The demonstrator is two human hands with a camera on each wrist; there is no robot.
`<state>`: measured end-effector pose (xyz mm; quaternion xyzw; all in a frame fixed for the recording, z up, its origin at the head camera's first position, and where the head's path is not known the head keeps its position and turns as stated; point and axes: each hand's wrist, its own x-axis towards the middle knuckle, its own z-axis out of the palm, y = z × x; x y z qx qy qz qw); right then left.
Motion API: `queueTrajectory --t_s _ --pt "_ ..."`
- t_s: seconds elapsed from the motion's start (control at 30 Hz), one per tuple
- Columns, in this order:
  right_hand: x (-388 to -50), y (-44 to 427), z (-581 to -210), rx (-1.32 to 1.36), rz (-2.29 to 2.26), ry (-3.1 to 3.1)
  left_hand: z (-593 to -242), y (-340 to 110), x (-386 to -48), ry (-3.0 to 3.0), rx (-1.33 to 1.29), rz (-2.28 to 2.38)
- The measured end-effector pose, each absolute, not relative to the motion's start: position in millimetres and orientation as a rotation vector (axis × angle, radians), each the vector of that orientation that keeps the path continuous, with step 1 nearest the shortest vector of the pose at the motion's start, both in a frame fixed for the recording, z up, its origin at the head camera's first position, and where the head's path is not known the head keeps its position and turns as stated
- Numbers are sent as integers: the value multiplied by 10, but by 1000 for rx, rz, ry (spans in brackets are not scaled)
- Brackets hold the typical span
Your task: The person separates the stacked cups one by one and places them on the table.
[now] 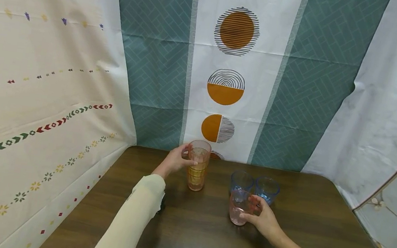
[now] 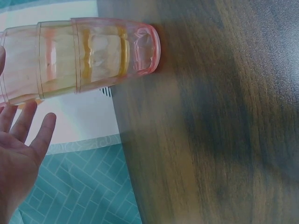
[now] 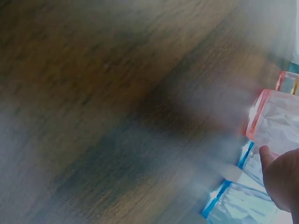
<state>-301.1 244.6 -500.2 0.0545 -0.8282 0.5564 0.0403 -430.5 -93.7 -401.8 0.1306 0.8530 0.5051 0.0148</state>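
On the table's far side a tall stack of clear tinted cups (image 1: pixel 196 175), pink and yellow, stands upright. My left hand (image 1: pixel 176 160) grips it near the top, thumb and fingers on opposite sides. In the left wrist view the stacked cups (image 2: pixel 103 56) fit one inside another, and the lowest is pink. My right hand (image 1: pixel 265 222) holds a single clear pink cup (image 1: pixel 237 212) by its side, upright at or close to the tabletop. Just behind that cup are two clear blue cups, a left one (image 1: pixel 241 180) and a right one (image 1: pixel 267 186), side by side.
The dark wooden table (image 1: pixel 191 243) reaches back to a teal and white patterned cloth (image 1: pixel 160 73). A cream cloth (image 1: pixel 58 82) with small motifs hangs at the left, and a marbled white one (image 1: pixel 391 102) at the right.
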Motion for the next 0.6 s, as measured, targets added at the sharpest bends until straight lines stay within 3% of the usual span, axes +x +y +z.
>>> queueTrajectory --t_s 0.6 --pt "-2954 2428 -4980 167 1689 -2588 -4040 -932 -4319 2662 400 1574"
